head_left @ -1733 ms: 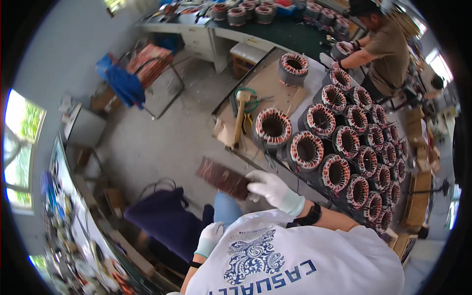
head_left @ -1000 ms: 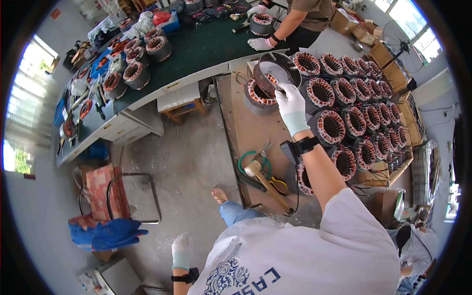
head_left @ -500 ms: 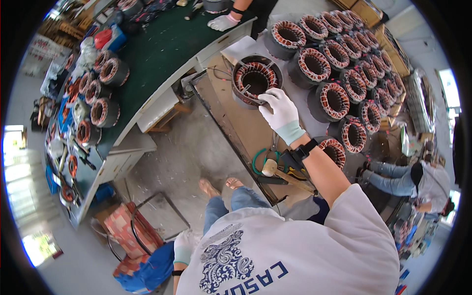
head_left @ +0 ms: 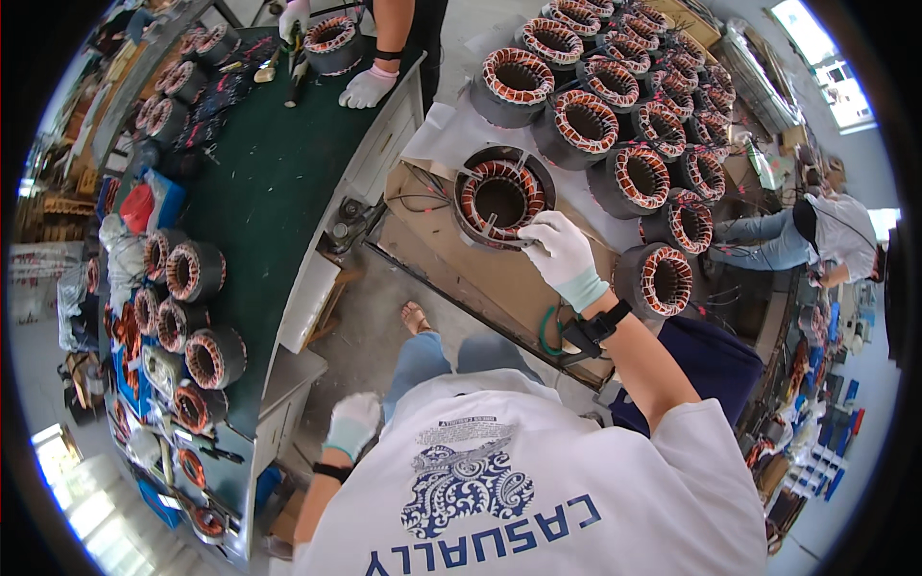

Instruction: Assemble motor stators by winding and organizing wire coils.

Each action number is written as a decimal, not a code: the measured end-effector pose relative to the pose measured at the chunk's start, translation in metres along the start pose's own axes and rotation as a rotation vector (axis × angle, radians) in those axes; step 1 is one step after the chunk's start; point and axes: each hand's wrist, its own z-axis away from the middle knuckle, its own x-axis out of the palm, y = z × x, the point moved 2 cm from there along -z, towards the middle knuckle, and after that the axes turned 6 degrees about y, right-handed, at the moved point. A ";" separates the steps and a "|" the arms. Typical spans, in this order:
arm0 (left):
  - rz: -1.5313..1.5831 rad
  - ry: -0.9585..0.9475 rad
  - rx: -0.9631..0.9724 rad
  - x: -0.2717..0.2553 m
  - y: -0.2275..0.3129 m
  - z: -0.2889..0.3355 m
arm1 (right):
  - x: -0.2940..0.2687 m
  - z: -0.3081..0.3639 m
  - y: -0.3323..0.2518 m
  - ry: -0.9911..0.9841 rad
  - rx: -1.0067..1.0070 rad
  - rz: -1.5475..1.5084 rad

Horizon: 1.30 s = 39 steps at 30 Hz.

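My right hand (head_left: 560, 254), in a white glove, is closed on the near-right rim of a round metal motor housing (head_left: 485, 237). Inside the housing sits a stator winding (head_left: 470, 205), an orange copper ring laced with white cord, and light tabs reach inward over it. Housing and winding rest on brown cardboard (head_left: 423, 245) covering a work table. My left hand (head_left: 353, 420), also gloved, hangs low at my left side, away from the tables; how far its fingers are curled cannot be made out. A green tool handle (head_left: 548, 332) lies close to my right wrist.
Rows of wound stators (head_left: 642, 180) crowd the table's right side. At left, a long green bench (head_left: 259, 173) carries more stators (head_left: 195, 271), bags and tools. A co-worker's gloved hand (head_left: 366, 88) leans on it. A dark blue cloth (head_left: 706, 370) lies right of my arm.
My view and body have turned, so the benches appear shifted. My right hand stays at the housing rim. My arm now covers the mallet that showed before. More of the co-worker has come into view.
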 end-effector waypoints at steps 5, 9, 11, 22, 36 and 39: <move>-0.043 0.144 0.086 -0.112 -0.020 -0.100 | -0.003 -0.006 -0.017 0.050 0.118 -0.045; -0.021 0.067 0.041 -0.152 -0.005 -0.149 | -0.010 -0.018 -0.025 0.077 0.098 -0.034; 0.019 0.033 0.098 -0.156 0.010 -0.162 | -0.010 -0.019 -0.022 0.077 0.095 -0.039; -0.101 -0.185 0.266 -0.128 0.084 -0.187 | 0.002 -0.003 -0.007 0.063 0.073 -0.088; -0.091 -0.170 0.604 -0.159 0.134 -0.233 | -0.110 0.108 -0.066 0.252 0.483 0.036; -0.189 -0.247 0.652 -0.153 0.130 -0.249 | -0.113 0.160 -0.065 0.132 0.588 0.186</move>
